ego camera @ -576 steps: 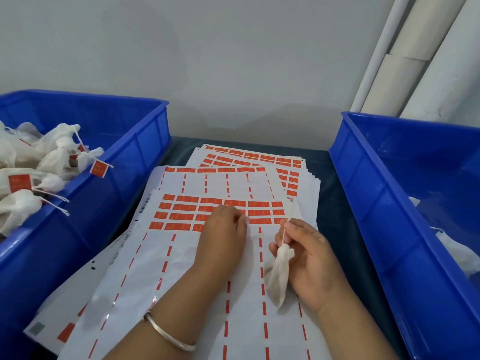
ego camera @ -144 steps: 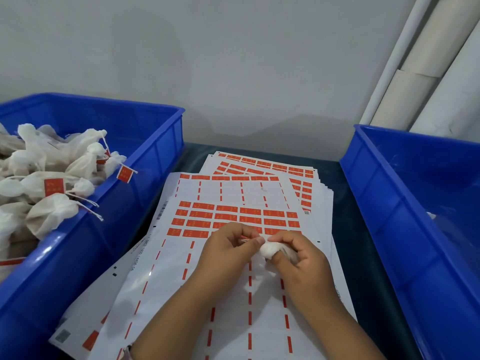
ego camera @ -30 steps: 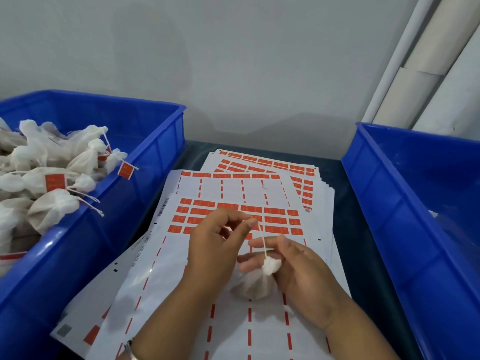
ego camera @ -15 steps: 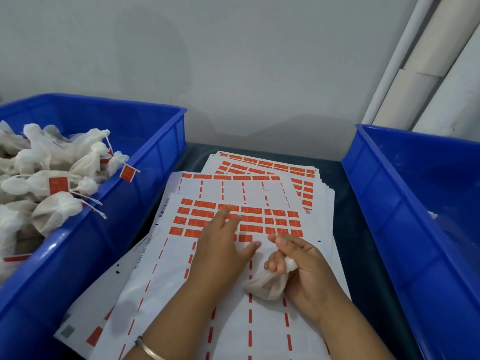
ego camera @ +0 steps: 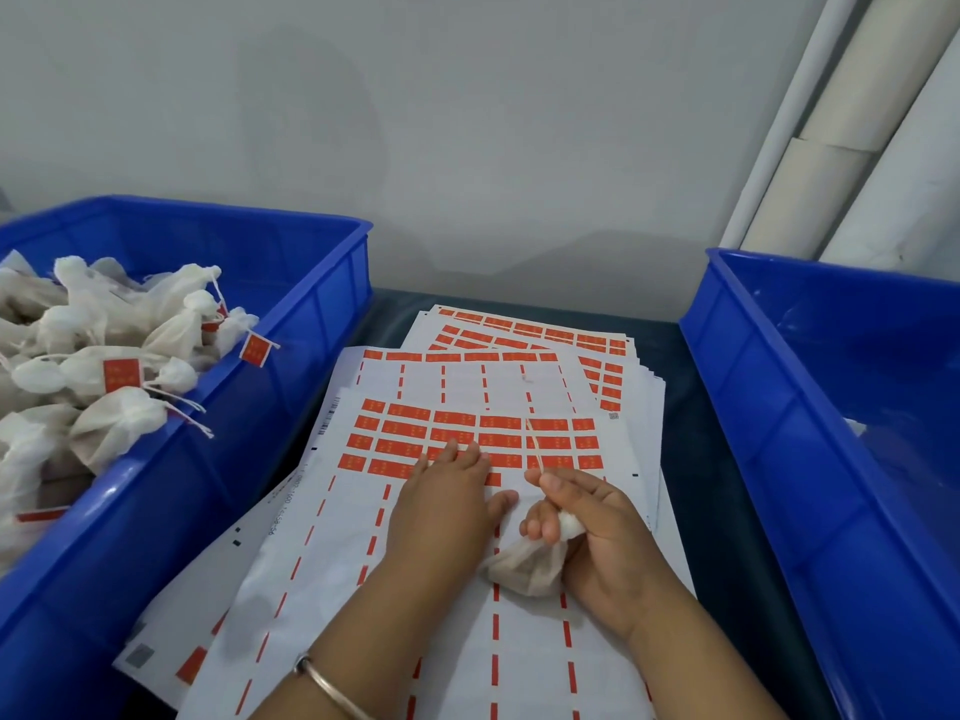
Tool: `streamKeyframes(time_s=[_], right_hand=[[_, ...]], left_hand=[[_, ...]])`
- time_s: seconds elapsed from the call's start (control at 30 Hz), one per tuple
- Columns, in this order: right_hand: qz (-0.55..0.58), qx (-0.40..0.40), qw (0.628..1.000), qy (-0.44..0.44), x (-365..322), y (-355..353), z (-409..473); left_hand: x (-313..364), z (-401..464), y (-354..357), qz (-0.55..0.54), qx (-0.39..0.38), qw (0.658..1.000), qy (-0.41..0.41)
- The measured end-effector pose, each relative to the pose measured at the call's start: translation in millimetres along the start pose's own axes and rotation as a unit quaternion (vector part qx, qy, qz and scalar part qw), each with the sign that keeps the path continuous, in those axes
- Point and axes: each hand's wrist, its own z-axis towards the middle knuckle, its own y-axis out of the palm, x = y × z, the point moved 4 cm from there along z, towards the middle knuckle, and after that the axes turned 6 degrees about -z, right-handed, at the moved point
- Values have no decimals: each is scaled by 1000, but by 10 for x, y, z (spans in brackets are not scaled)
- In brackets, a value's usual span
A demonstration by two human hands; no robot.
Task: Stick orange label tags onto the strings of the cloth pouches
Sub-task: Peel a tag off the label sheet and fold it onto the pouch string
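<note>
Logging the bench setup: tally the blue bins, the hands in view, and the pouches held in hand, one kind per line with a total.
Blue bins: 2, the left bin with tagged pouches and the right bin
Hands: 2, the left hand and the right hand
Held pouches: 1, the cloth pouch in the right hand
Total: 5
</note>
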Motion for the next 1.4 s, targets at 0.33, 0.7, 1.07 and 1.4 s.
streamKeyframes(time_s=[0.33,0.7,1.07,1.4], right_hand=[[-14,-13,1000,-3,7,-12,34],[-21,-17,1000,-6,14,-13,36],[-39,-9,999,-6,-6,-5,13],[-9,24,999,21,1,-14,0]], left_hand=[[32,-9,-70,-11,20,1000,-2],[-2,-37,-75,-59,72,994,-64],[-42,-41,-68,-97,120,986,-67],[-70,-1,-86,-129,151,976,-92]])
